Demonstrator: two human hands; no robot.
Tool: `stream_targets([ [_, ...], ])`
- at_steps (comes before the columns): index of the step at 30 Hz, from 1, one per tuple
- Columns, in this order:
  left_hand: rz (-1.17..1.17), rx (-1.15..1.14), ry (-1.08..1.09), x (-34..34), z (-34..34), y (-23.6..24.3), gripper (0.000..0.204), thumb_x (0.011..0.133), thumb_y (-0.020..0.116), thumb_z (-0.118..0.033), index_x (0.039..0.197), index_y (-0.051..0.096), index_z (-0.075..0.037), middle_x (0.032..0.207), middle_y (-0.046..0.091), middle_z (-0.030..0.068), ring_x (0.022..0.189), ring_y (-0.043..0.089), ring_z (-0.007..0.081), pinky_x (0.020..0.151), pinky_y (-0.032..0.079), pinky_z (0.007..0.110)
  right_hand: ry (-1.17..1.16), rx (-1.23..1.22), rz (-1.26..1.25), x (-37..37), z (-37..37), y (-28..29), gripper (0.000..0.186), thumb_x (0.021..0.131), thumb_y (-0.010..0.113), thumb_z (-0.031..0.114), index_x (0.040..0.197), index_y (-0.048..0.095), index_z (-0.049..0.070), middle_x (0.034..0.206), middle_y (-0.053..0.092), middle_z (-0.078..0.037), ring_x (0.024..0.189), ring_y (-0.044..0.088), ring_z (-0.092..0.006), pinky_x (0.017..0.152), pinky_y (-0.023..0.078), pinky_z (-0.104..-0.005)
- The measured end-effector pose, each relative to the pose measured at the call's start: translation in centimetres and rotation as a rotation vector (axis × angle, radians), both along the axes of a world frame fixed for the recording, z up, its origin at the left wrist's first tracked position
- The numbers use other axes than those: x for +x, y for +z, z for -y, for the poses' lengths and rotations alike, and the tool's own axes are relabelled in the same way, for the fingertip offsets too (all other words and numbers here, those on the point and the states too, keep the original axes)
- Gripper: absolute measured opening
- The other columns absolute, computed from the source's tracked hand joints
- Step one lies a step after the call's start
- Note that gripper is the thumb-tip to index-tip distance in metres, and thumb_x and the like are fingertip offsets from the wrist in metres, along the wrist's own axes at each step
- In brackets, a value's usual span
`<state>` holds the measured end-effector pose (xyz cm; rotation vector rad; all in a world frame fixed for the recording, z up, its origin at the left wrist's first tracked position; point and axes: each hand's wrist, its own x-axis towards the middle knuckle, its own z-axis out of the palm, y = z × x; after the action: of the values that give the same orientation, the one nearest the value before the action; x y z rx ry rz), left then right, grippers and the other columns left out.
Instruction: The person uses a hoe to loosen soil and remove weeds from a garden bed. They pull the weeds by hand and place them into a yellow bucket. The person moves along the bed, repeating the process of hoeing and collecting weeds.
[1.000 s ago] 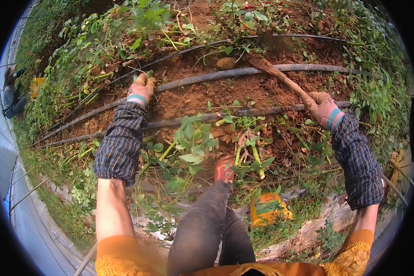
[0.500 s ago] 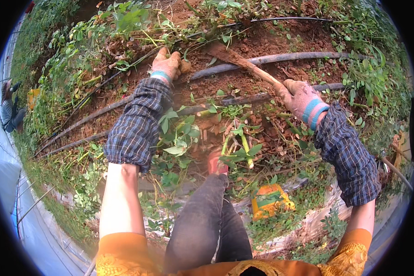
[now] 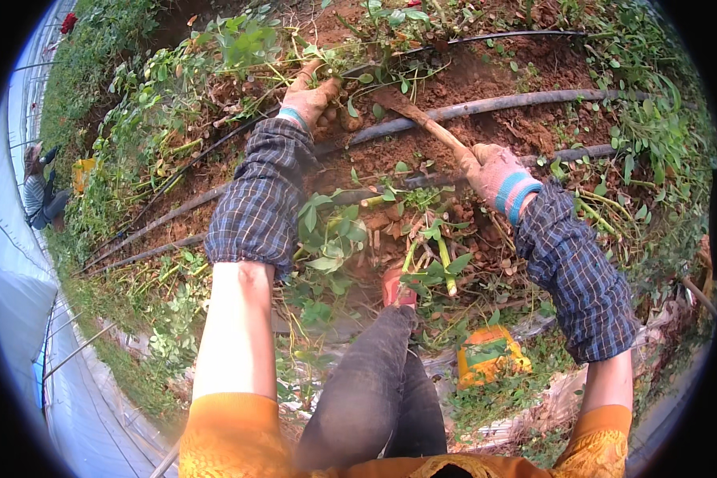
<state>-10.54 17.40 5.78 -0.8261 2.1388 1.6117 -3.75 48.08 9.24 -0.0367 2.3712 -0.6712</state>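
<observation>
Gripping the wooden-handled tool [image 3: 442,132] is the right hand [image 3: 492,171], gloved fingers wrapped closed around the shaft. My guess is that hold is about control: the dirt-caked blade [image 3: 394,102] rests on the reddish soil [image 3: 526,68] while the shaft crosses over the thick grey hose [image 3: 518,103], so lifting the handle end probably keeps the weight off the line.

Left hand [image 3: 309,97] is gloved too and sits up in the greenery [image 3: 251,44], just left of the blade. Fingers look partly curled, but honestly I can't tell if there's anything in them, too much leaf and dirt around. Having it that close to the blade seems handy for getting at the same patch with both hands. The checked sleeve covers [image 3: 255,209] are presumably there because all those stems scratch.

Headcount, for those who like numbers: two gloves, two sleeve covers, one tool. Three hoses across the bed: the thick one, a thin black hose [image 3: 518,33] on the far side, and a darker hose [image 3: 577,153] on the near side. One reddish boot [image 3: 398,288] showing, with two fat cut stems [image 3: 448,271] right beside it. One yellow container [image 3: 486,370] near the legs, one yellow object [image 3: 82,171] way off left, next to one other person [image 3: 38,195].
</observation>
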Motion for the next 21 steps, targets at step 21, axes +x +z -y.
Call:
stream_targets([
  [21, -0.144, 0.079, 0.129, -0.1, 3.2, -1.3, 0.020, 0.095, 0.051, -0.010, 0.113, 0.052, -0.002, 0.094, 0.066, 0.0113, 0.058, 0.063, 0.0185, 0.041, 0.047, 0.027, 0.109, 0.100, -0.014, -0.3, -0.9, -0.5, 0.047, 0.098, 0.042, 0.044, 0.095, 0.057, 0.000, 0.067, 0.054, -0.013, 0.064, 0.054, -0.0234, 0.059, 0.044, -0.0403],
])
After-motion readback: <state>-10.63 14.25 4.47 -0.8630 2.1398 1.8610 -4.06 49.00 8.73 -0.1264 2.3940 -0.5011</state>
